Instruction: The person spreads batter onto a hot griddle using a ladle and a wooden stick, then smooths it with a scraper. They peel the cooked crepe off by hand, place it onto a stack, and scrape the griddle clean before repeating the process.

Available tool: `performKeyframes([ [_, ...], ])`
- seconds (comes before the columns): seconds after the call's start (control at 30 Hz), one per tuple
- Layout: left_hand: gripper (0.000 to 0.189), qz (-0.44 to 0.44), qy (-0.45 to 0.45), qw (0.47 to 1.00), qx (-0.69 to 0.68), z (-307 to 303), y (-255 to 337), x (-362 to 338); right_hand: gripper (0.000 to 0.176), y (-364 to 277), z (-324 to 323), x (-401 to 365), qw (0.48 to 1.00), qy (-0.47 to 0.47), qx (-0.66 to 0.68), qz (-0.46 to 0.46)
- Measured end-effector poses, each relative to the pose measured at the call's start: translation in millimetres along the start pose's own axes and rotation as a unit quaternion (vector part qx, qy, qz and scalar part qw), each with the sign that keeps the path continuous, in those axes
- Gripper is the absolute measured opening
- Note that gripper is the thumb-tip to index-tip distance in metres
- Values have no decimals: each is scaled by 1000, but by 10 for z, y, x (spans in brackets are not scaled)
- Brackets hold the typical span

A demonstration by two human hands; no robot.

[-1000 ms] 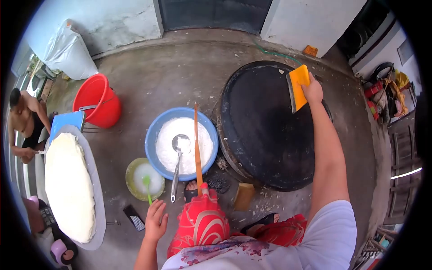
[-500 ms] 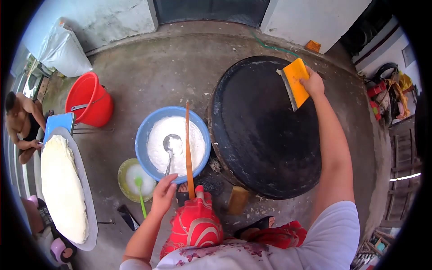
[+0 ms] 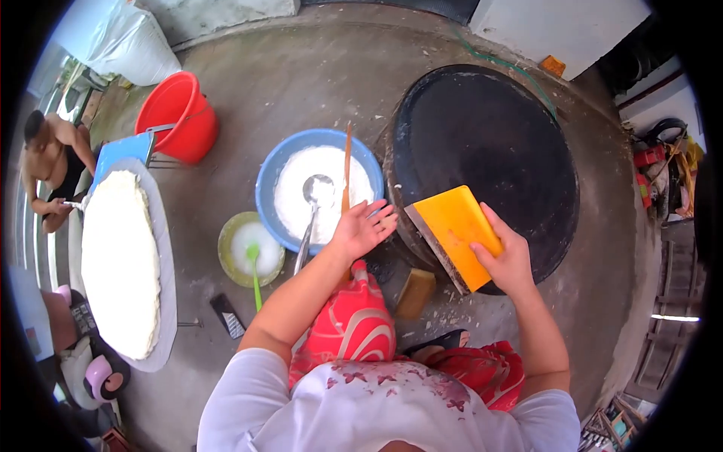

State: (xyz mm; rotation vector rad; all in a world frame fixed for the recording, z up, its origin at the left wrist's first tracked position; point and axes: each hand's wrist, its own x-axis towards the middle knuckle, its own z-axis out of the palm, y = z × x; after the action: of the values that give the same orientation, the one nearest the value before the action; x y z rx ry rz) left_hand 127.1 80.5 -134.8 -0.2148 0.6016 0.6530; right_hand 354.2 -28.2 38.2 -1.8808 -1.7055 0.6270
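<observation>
Head view: the right hand (image 3: 506, 260) grasps a yellow scraper (image 3: 454, 233) at right of centre, thumb on its upper face and fingers curled round its right edge. The scraper sits tilted over the near rim of the black griddle (image 3: 489, 128), its dark blade edge pointing to lower left; whether the blade touches the rim cannot be told.

The left hand (image 3: 363, 228) is released, fingers spread and palm down, at centre frame over the near right rim of the blue basin (image 3: 261, 197). It lies over the lower part of a wooden stick (image 3: 347, 158) that rests across the basin (contact with the stick cannot be told). The basin holds white batter (image 3: 297, 188) and a metal ladle (image 3: 318, 188), whose handle runs down to the lower left, just beside the wrist.

Left of the basin stands a green bowl (image 3: 224, 252) with a green spoon (image 3: 254, 260) in it. A brown block (image 3: 415, 292) lies on the floor below the scraper. A red bucket (image 3: 177, 113) stands at upper left, and a long tray (image 3: 167, 286) bearing a white sheet (image 3: 120, 256) fills the left side. Another person (image 3: 53, 162) crouches at the far left edge.
</observation>
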Motion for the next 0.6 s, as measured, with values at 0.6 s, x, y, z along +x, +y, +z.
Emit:
performKeyframes([
  [0.6,36,227,-144,931,247,613,267,-1862,45,-229,129,-1355,895,222,325,211],
])
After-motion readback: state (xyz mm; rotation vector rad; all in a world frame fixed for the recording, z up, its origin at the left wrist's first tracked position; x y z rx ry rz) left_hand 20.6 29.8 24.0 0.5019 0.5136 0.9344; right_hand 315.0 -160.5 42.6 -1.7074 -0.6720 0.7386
